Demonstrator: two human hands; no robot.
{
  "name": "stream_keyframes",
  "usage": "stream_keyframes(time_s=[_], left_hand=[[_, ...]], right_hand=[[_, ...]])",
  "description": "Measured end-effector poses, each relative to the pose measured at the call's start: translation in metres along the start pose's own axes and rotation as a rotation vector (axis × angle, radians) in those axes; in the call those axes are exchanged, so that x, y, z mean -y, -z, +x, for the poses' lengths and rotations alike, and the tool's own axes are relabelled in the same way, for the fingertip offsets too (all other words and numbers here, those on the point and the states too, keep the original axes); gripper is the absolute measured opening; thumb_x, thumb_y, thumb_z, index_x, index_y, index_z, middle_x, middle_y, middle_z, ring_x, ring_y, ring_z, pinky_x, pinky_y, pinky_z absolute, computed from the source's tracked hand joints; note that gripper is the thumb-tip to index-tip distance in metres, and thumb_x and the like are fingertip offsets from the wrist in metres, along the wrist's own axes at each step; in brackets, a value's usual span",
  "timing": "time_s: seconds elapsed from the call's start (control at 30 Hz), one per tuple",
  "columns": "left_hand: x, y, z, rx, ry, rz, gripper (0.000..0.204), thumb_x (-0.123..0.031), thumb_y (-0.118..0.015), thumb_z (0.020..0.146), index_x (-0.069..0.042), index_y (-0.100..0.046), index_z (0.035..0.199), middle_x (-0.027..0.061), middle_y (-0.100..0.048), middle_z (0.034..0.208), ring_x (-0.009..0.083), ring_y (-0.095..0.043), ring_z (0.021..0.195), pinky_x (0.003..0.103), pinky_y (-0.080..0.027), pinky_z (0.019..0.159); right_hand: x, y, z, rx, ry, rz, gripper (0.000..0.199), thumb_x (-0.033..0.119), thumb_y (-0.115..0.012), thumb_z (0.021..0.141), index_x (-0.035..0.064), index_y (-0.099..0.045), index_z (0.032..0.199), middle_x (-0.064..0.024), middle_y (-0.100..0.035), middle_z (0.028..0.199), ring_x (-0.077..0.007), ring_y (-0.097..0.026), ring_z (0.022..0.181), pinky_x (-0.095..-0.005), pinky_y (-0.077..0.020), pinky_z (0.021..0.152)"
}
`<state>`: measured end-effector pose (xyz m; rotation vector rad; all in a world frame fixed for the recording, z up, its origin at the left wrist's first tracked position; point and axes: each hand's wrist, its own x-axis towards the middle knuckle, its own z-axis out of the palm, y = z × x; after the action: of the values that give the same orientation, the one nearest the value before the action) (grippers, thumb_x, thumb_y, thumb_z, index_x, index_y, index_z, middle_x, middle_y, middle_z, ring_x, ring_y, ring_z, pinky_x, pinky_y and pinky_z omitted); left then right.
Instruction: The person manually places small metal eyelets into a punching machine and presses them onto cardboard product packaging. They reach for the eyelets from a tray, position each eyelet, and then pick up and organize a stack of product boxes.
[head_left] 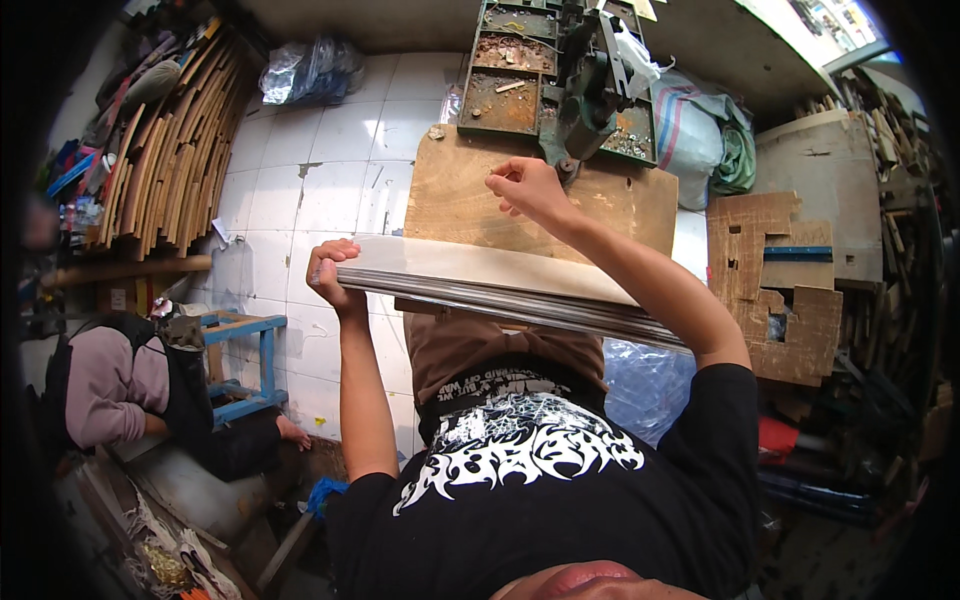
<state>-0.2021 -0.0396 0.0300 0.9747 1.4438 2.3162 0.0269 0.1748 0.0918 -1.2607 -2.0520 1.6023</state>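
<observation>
A stack of long thin panels (480, 262) lies across in front of my body, pale on top with grey layered edges. My left hand (336, 272) is closed around its left end, the fingers over the top. My right forearm passes over the stack's right part and hides some of it. My right hand (530, 188) is raised above a wooden board (450, 190), with its fingers curled together in a pinch. Whether anything small is between them I cannot make out. Close beyond that hand stands a dark green machine (585, 120).
Compartment trays (505, 100) with small metal bits flank the machine. Cut wooden boards (780, 300) and a white sack (690, 130) are at right. Wooden slats (180, 150) lean far left. A seated person (110, 385) is near a blue stool (245, 365) at left.
</observation>
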Motion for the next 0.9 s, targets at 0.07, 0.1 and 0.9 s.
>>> stream_keyframes(time_s=[0.07,0.1,0.9], left_hand=[[-0.001,-0.001,0.000,-0.003,-0.005,0.006,0.022,-0.022,-0.043,0.084,-0.003,-0.050,0.077,0.0112,-0.058,0.071,0.0223,-0.057,0.073,0.040,-0.047,0.082],[-0.001,-0.001,0.000,-0.006,-0.004,0.012,0.022,-0.022,-0.043,0.084,-0.003,-0.050,0.076,0.0112,-0.058,0.071,0.0224,-0.057,0.073,0.040,-0.048,0.082],[-0.002,0.004,0.005,0.048,0.010,0.090,0.026,-0.025,-0.038,0.086,-0.003,-0.049,0.077,0.0133,-0.058,0.071,0.0253,-0.056,0.073,0.043,-0.048,0.083]], right_hand=[[-0.001,-0.004,0.029,-0.075,-0.038,0.257,0.028,0.026,-0.068,0.087,-0.0010,-0.068,0.096,-0.0064,-0.067,0.080,-0.0125,-0.066,0.063,-0.0270,-0.0526,0.054],[-0.001,-0.002,0.042,-0.081,-0.016,0.308,0.032,0.030,-0.063,0.093,-0.0008,-0.067,0.102,-0.0070,-0.067,0.086,-0.0137,-0.066,0.064,-0.0264,-0.0538,0.056],[0.025,0.126,-0.213,-0.257,0.334,-0.494,0.041,0.014,-0.075,0.082,0.0015,-0.063,0.119,-0.0169,-0.068,0.105,-0.0290,-0.066,0.099,-0.0363,-0.0506,0.086]])
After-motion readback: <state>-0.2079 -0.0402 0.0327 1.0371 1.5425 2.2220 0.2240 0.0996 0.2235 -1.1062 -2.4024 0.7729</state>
